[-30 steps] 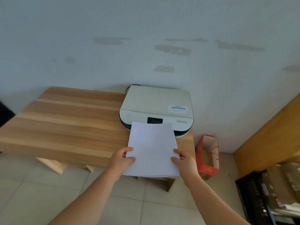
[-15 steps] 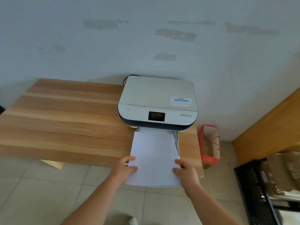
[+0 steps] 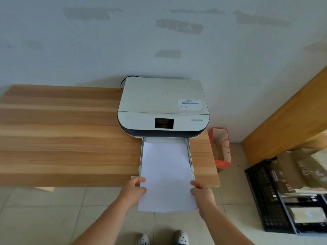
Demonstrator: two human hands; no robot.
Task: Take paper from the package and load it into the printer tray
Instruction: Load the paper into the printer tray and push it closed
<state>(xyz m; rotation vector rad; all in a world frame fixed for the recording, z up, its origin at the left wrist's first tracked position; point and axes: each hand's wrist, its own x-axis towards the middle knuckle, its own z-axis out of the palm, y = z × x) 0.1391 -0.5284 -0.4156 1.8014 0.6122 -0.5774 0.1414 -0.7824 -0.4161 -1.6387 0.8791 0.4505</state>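
A white printer [image 3: 162,105] with a small dark screen stands at the right end of a wooden table [image 3: 62,138], against the wall. Its paper tray [image 3: 189,149] is pulled out toward me. A white stack of paper [image 3: 166,174] lies with its far end inside the tray and its near end hanging past the table edge. My left hand [image 3: 136,189] grips the stack's left edge and my right hand [image 3: 201,192] grips its right edge. No paper package is in view.
A red paper bag [image 3: 221,147] stands on the floor right of the table. A black crate [image 3: 276,200] with packets sits at the lower right, next to a wooden board [image 3: 286,124] leaning on the wall. My feet [image 3: 162,238] show on the tiled floor.
The paper stack has come down from in front of the printer's face and slid forward into the open tray. Both hands moved with it, still gripping its sides.
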